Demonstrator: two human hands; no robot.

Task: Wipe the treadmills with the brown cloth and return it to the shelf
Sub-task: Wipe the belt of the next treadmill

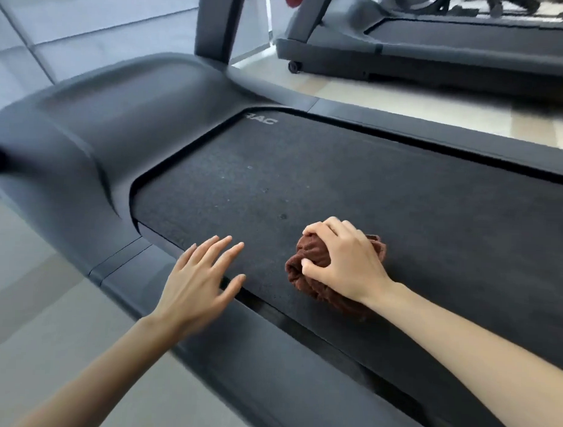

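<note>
Now right hand [345,263] grip clenches brown cloth [307,271] on treadmill belt [338,183]; left hand [201,280] splayed, grip released.

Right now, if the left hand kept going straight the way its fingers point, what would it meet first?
The left hand points up-right across the treadmill belt; bare belt lies ahead, the brown cloth off to its right. Whether it already touches the belt is unclear.

Brown cloth [307,268], dark grey treadmill [307,169]

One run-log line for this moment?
wiping | right hand grip: bunched brown cloth on black treadmill belt | left hand open, empty
</note>
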